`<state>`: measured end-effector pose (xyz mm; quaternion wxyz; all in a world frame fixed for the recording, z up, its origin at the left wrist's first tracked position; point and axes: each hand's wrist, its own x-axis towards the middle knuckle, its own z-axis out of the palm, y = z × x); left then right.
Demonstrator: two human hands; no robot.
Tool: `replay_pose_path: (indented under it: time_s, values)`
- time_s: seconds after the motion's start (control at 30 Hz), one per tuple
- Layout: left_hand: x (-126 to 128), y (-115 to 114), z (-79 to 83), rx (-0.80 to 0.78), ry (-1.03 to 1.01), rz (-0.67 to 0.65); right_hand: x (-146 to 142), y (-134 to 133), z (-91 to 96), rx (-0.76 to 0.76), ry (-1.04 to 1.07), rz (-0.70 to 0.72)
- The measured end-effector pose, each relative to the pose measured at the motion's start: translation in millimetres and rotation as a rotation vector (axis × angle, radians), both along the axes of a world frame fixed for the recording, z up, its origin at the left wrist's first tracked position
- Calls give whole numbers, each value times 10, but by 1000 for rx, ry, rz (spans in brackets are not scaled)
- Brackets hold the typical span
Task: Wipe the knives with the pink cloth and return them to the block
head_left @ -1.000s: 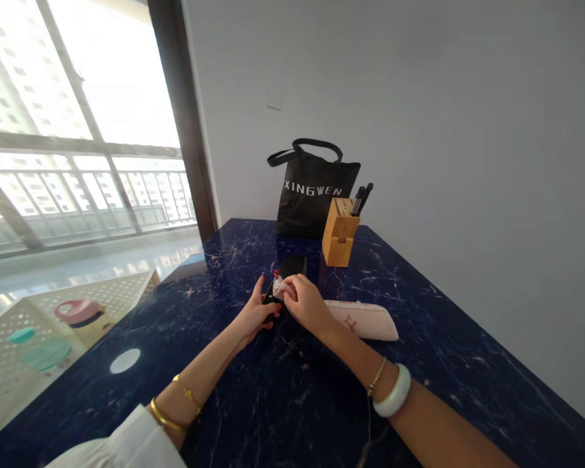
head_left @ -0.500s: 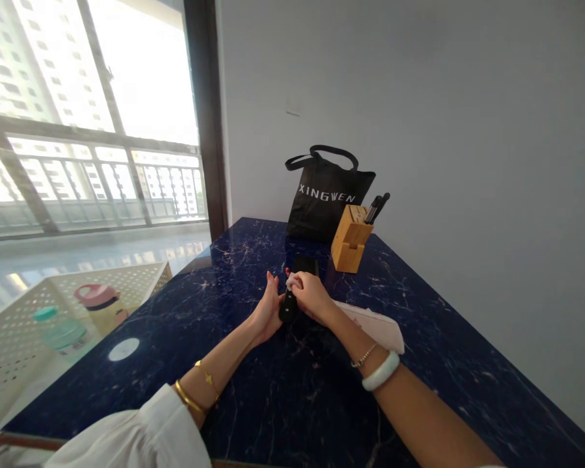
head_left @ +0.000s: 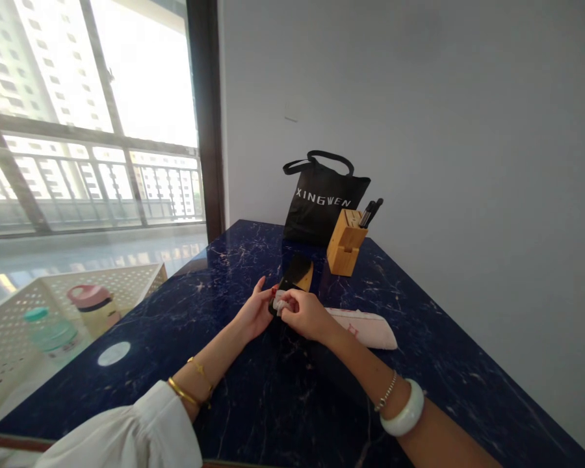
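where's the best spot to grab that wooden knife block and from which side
Probably grip the knife block by its two flat upright sides, low on the body, coming from the front. The dark handles stick out of its top toward the wall, and the black bag stands close behind it, so top and rear look crowded.

Black cleaver [head_left: 296, 276] w/ broad dark blade, tilted up off the blue marble table [head_left: 253, 403], handle end down; small crumpled white cloth [head_left: 279, 303] pressed against it near the handle.
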<state>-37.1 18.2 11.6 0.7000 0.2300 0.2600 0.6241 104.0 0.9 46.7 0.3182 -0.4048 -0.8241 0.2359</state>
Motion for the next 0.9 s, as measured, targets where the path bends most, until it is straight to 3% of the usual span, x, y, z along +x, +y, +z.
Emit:
replay_pose_path:
  time_s: [0.13, 0.27, 0.4, 0.5, 0.6, 0.7, 0.8, 0.9]
  values:
    - [-89, 46, 43, 33, -39, 49, 25, -29, 49, -34, -29, 28]
    - [-119, 36, 104, 134, 52, 65, 15, 8, 88, -21, -59, 65]
    - [-114, 35, 139, 231, 106, 163, -17, 189, 199, 250, -96, -95]
    - [-115, 37, 160, 201, 89, 239, -73, 364, 272, 490, -324, -109]
    - [-105, 6, 196, 216, 79, 191, -155, 497, 303, 663, -588, -123]
    - [-81, -43, 246, 236, 76, 137, -217, 556, 309, 723, -724, -176]
    - [-73, -86, 308, 246, 4, 135, -209, 554, 345, 712, -760, -200]
    - [-102, -120, 371, 295, -106, 50, -103, 554, 522, 678, -645, -181]
